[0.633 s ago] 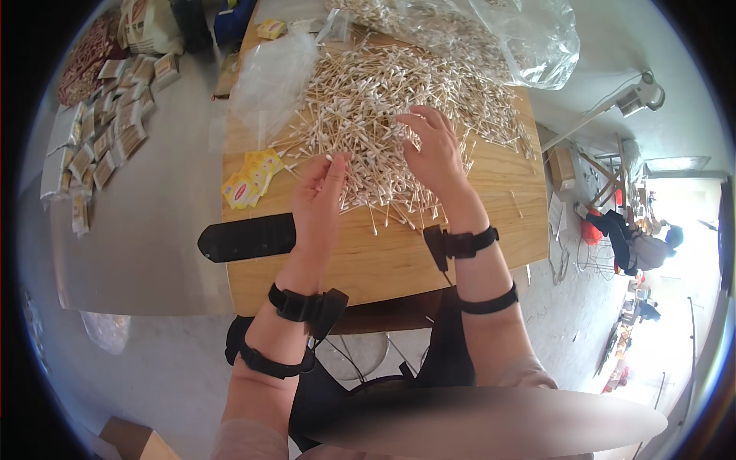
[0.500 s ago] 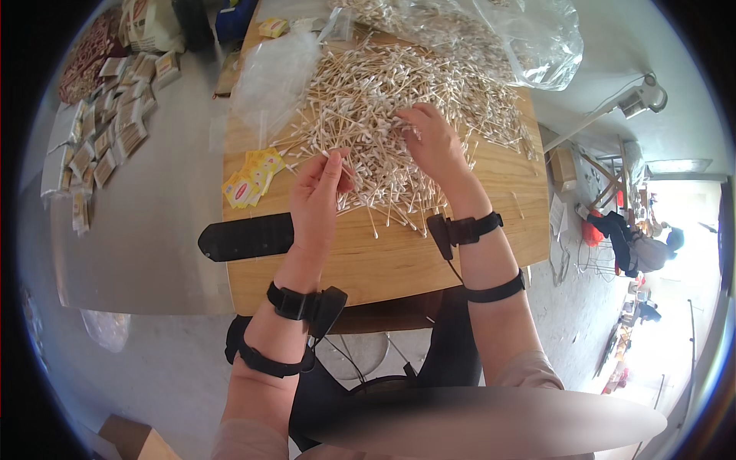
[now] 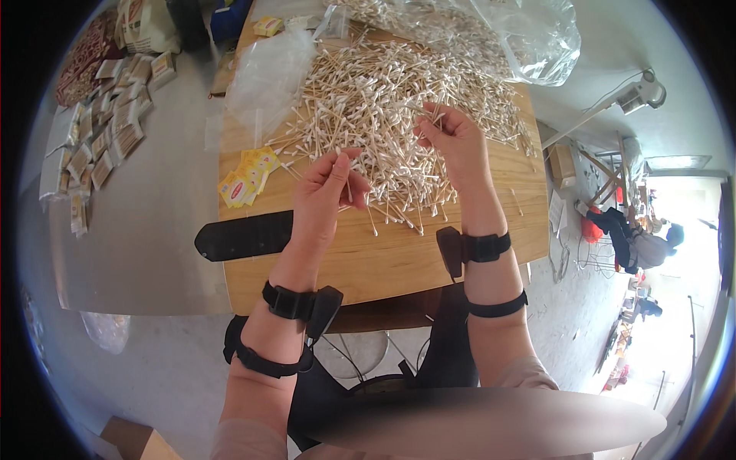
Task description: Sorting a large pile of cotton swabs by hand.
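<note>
A big loose heap of cotton swabs (image 3: 368, 92), wooden-stemmed with white tips, spreads over the wooden table (image 3: 429, 264). At the heap's near left edge, my left hand (image 3: 328, 184) is closed, thumb against fingers, with a cotton swab showing upright in the grip. My right hand (image 3: 458, 142) is raised over the right part of the heap. Its thumb and forefinger pinch a few cotton swabs, whose stems stick out to the left. How many swabs each hand holds is hard to make out. Black straps with small dark devices are on both forearms.
Yellow printed cards (image 3: 249, 178) lie left of the heap, with clear plastic bags (image 3: 270, 80) behind them. A black flat strip (image 3: 244, 236) pokes past the table's left edge. Filled swab packs (image 3: 126, 123) cover a metal table (image 3: 172, 176). Another person (image 3: 648, 247) sits far right.
My right hand has lifted from the heap and turned, now with swabs showing in its pinch. My left hand has shifted slightly right, its fingers still closed.
</note>
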Action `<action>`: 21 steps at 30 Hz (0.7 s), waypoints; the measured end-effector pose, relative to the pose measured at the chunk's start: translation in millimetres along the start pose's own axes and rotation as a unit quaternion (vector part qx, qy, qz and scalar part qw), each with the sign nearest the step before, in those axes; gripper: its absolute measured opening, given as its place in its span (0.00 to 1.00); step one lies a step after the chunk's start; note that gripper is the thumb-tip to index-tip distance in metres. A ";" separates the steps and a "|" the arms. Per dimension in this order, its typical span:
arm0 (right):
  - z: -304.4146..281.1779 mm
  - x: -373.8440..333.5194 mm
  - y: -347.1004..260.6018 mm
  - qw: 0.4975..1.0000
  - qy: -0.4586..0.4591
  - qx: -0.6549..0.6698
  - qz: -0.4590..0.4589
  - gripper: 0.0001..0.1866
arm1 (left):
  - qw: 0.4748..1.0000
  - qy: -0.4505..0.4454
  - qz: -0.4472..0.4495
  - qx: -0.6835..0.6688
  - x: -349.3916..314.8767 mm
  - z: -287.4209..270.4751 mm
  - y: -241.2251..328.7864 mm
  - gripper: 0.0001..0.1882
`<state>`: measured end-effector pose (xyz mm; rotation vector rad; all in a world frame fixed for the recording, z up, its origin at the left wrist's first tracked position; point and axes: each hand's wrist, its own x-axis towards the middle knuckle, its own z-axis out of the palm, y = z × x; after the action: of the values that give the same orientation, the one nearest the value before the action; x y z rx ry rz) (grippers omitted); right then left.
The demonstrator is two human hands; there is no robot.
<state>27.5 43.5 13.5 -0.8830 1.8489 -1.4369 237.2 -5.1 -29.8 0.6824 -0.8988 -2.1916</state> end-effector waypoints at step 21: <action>5.6 -27.5 -18.2 0.948 0.155 -0.182 -0.209 0.10 | 0.998 -0.007 -0.041 -0.050 -0.2 -6.8 3.6 0.15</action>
<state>50.3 59.4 32.1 -1.3593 2.3138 -1.5775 243.2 -9.7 -31.4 0.6675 -0.7755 -2.2988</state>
